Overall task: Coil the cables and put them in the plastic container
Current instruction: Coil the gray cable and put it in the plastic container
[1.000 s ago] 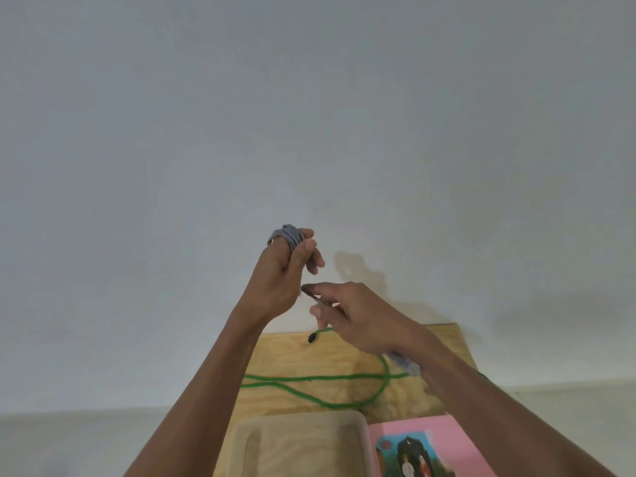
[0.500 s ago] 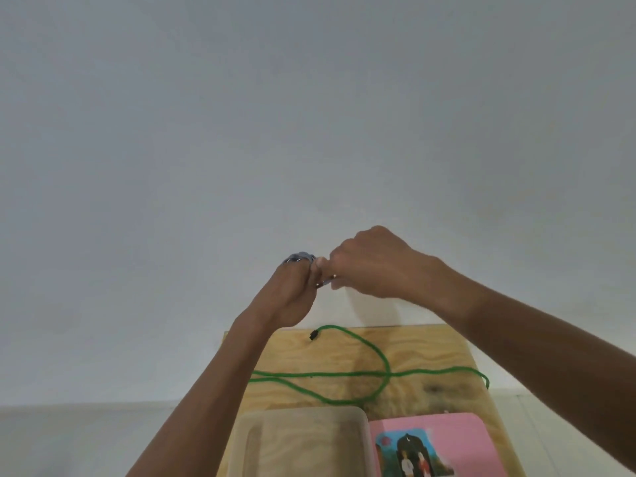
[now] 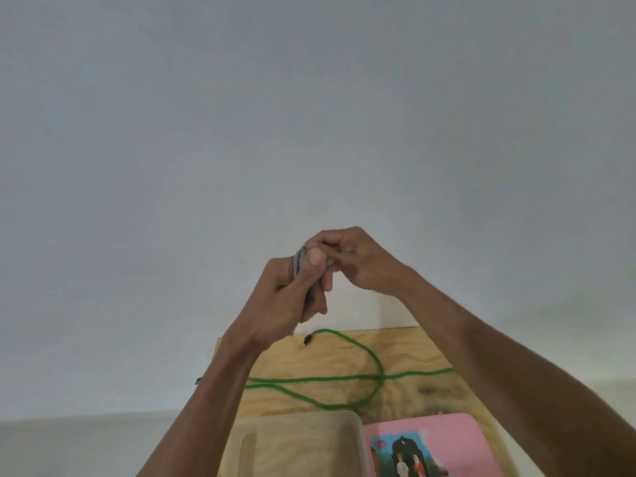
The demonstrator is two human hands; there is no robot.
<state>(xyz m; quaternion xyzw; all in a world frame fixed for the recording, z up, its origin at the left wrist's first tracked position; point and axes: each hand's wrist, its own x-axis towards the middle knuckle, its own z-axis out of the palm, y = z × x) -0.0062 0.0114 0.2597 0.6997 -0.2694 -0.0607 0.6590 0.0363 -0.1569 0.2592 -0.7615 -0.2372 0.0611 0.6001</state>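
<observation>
Both hands' grips (image 3: 292,297) (image 3: 358,259) clamp a grey cable coil (image 3: 298,261) — above a plywood board (image 3: 406,352) against a white wall (image 3: 309,115).

Light even, soft, moderately bright; source not visible. Wall (image 3: 309,115) pale grey, darkening a little toward the upper corners. Faint soft shadow on the wall just below the hands (image 3: 323,270). No glare. Picture slightly soft overall; fingers and the grey cable (image 3: 296,261) smeared, detail lost. Wide-angle stretch at lower edge: forearms swell, board (image 3: 413,346) edges splay outward.
</observation>
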